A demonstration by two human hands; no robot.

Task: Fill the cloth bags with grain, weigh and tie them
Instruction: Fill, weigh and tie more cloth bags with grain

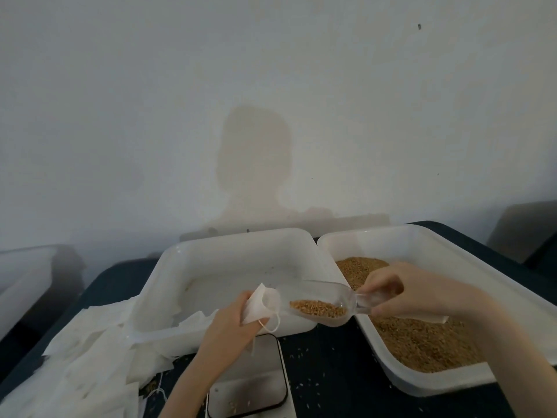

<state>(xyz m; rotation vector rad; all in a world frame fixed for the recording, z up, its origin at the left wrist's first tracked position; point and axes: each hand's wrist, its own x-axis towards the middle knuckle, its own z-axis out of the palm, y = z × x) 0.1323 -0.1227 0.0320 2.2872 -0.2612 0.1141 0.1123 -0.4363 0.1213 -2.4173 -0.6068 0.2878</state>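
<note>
one bag (261, 307) in left fingers (238, 319), one scoop (324, 304) in right fingers (388, 292), seemingly two tubs (235, 248)

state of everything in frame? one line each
cloth bag: mouth held open in the left hand
clear scoop: part full of grain, tip at the bag mouth, handle gripped by the right hand
right tub: holds grain
middle tub: almost empty
scale: no bag on it, a few stray grains
spare bags: flat, unfilled, piled left

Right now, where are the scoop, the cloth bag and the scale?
scoop (319, 301), head view, clear bowl above the grain.
cloth bag (259, 306), head view, side below its open mouth.
scale (250, 384), head view, bare platform.
</note>
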